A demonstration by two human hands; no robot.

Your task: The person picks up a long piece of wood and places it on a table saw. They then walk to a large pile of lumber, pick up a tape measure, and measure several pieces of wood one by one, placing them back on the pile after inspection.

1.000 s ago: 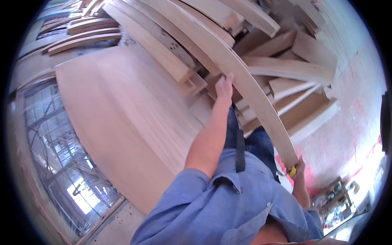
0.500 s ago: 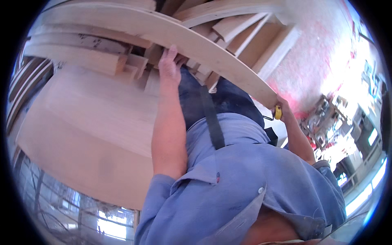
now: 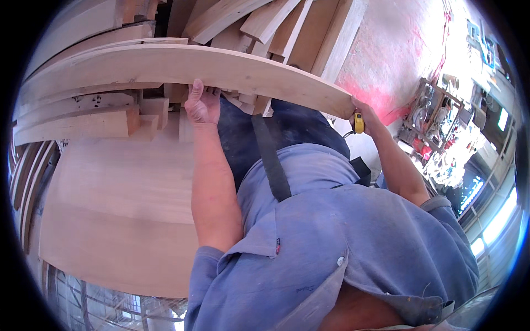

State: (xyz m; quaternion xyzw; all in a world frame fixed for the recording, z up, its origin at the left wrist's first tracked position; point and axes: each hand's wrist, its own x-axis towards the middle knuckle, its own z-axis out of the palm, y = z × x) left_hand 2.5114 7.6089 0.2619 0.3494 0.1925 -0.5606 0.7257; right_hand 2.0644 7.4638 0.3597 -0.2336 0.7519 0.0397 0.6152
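A long pale wooden board (image 3: 221, 63) stretches across in front of me, from the far left to its right end by my right hand. My left hand (image 3: 203, 105) grips its near edge, thumb up against the board and fingers curled partly out of sight beneath it. At the right end, my right hand (image 3: 364, 117) is closed round the board's corner. A yellow tape measure (image 3: 359, 122) is also held in that hand, its body showing beside the fingers.
Stacked timber (image 3: 77, 121) lies under and beyond the board at the left. More loose planks (image 3: 270, 22) lean at the far middle. A large flat wooden sheet (image 3: 121, 204) spreads at my left. Cluttered gear (image 3: 436, 127) stands on the right, past a red-stained floor (image 3: 381, 60).
The view has turned, and the board now lies more level across it. Both hands keep their hold on it and appear farther left in the picture.
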